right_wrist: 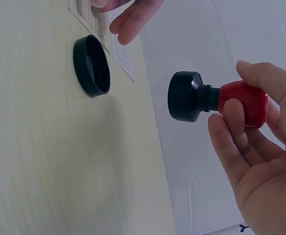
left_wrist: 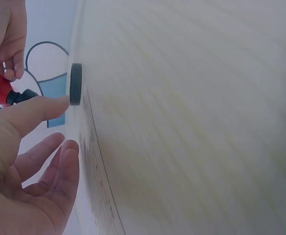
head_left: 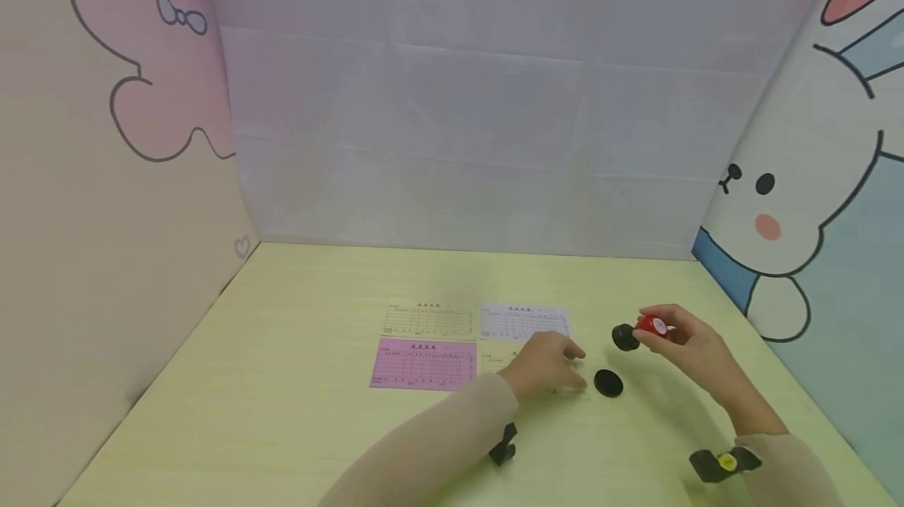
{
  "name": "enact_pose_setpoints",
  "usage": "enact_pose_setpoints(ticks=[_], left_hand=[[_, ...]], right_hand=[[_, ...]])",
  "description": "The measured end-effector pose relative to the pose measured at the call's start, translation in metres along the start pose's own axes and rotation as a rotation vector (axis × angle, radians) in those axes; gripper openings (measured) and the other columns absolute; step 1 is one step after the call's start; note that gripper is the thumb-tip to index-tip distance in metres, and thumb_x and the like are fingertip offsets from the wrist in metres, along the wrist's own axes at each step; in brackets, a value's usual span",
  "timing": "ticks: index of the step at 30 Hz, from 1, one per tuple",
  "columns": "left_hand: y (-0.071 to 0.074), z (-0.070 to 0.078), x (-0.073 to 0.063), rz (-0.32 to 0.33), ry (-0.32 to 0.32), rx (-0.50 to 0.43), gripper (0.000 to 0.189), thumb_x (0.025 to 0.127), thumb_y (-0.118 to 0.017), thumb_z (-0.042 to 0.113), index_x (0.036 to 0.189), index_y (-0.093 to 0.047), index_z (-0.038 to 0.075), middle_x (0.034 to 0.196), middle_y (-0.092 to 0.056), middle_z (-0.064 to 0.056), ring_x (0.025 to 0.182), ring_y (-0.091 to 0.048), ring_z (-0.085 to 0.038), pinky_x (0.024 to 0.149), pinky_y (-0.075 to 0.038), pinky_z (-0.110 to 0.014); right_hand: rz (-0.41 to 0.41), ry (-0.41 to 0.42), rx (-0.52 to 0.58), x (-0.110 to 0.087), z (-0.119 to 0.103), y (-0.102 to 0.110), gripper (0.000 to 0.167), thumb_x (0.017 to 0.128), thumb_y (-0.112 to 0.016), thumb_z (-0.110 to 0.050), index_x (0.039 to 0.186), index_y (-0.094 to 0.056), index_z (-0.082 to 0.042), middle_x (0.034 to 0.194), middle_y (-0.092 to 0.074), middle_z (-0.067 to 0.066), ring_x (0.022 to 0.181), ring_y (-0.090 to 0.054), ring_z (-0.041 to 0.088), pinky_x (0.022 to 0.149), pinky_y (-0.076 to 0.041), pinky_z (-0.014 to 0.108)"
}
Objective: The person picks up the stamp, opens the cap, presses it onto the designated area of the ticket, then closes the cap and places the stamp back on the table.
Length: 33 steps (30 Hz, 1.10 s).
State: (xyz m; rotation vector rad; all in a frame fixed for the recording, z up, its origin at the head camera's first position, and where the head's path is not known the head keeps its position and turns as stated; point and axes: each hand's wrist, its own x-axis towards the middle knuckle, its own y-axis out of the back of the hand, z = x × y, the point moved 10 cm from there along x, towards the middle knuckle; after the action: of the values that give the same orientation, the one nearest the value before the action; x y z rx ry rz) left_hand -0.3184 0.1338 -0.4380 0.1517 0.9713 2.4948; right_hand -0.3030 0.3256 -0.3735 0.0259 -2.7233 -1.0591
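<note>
My right hand (head_left: 695,348) grips the red handle of a stamp (right_wrist: 186,98) between thumb and fingers, up above the table. The stamp's round black head points to the left, toward the other hand. A round black stamp cap (head_left: 608,383) lies on the table, its hollow side up in the right wrist view. My left hand (head_left: 545,364) is over a pale yellow form (head_left: 494,360), partly hiding it. Its thumb and fingers are spread apart with nothing between them, the fingertips just left of the cap.
Beside the covered form lies a pink form (head_left: 424,366). Behind these are another yellow form (head_left: 428,321) and a white form (head_left: 525,322), together making a two-by-two block. A pale back wall (head_left: 452,138) and printed side panels enclose the wooden table (head_left: 282,413).
</note>
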Motion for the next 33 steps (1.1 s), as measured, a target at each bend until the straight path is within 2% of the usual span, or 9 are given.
enact_pose_setpoints(ticks=[5, 12, 17, 25, 33], left_hand=[[0.006, -0.004, -0.002, -0.004, -0.019, -0.018, 0.037, 0.075, -0.089, 0.02, 0.11, -0.078, 0.017, 0.105, -0.071, 0.008, 0.098, -0.061, -0.004, 0.091, -0.047, -0.022], [0.021, -0.014, -0.006, -0.008, -0.038, -0.088, 0.033, 0.08, -0.086, 0.019, 0.111, -0.076, 0.017, 0.108, -0.068, 0.005, 0.093, -0.06, -0.005, 0.088, -0.05, -0.025], [0.036, -0.025, -0.005, 0.003, -0.037, -0.091, 0.033, 0.082, -0.084, 0.02, 0.114, -0.075, 0.017, 0.112, -0.067, 0.005, 0.089, -0.062, -0.005, 0.086, -0.051, -0.026], [0.064, -0.044, -0.007, 0.03, -0.045, -0.089, 0.032, 0.084, -0.083, 0.02, 0.114, -0.074, 0.016, 0.11, -0.067, 0.003, 0.093, -0.063, -0.009, 0.081, -0.053, -0.026], [0.097, -0.066, -0.015, 0.051, -0.039, -0.129, 0.034, 0.089, -0.078, 0.021, 0.121, -0.071, 0.013, 0.12, -0.067, -0.006, 0.104, -0.065, -0.018, 0.087, -0.054, -0.035]], right_hand=[[-0.032, 0.032, 0.011, 0.0, -0.006, -0.004, 0.046, 0.095, -0.072, -0.026, 0.134, -0.057, -0.007, 0.118, -0.062, 0.014, 0.086, -0.065, 0.008, 0.071, -0.055, 0.023], [-0.089, 0.051, 0.029, 0.003, -0.017, -0.015, 0.05, 0.095, -0.072, -0.025, 0.138, -0.056, -0.005, 0.121, -0.062, 0.017, 0.087, -0.065, 0.013, 0.073, -0.055, 0.024], [-0.108, 0.063, 0.041, 0.008, -0.023, -0.022, 0.05, 0.095, -0.072, -0.025, 0.138, -0.056, -0.006, 0.12, -0.063, 0.016, 0.087, -0.066, 0.015, 0.073, -0.055, 0.025], [-0.135, 0.073, 0.085, 0.016, -0.033, -0.034, 0.051, 0.094, -0.073, -0.021, 0.14, -0.056, -0.007, 0.117, -0.066, 0.014, 0.086, -0.065, 0.018, 0.073, -0.055, 0.025], [-0.146, 0.115, 0.117, 0.023, -0.041, -0.045, 0.048, 0.094, -0.073, -0.019, 0.137, -0.058, -0.006, 0.112, -0.066, 0.014, 0.085, -0.066, 0.017, 0.074, -0.056, 0.025]])
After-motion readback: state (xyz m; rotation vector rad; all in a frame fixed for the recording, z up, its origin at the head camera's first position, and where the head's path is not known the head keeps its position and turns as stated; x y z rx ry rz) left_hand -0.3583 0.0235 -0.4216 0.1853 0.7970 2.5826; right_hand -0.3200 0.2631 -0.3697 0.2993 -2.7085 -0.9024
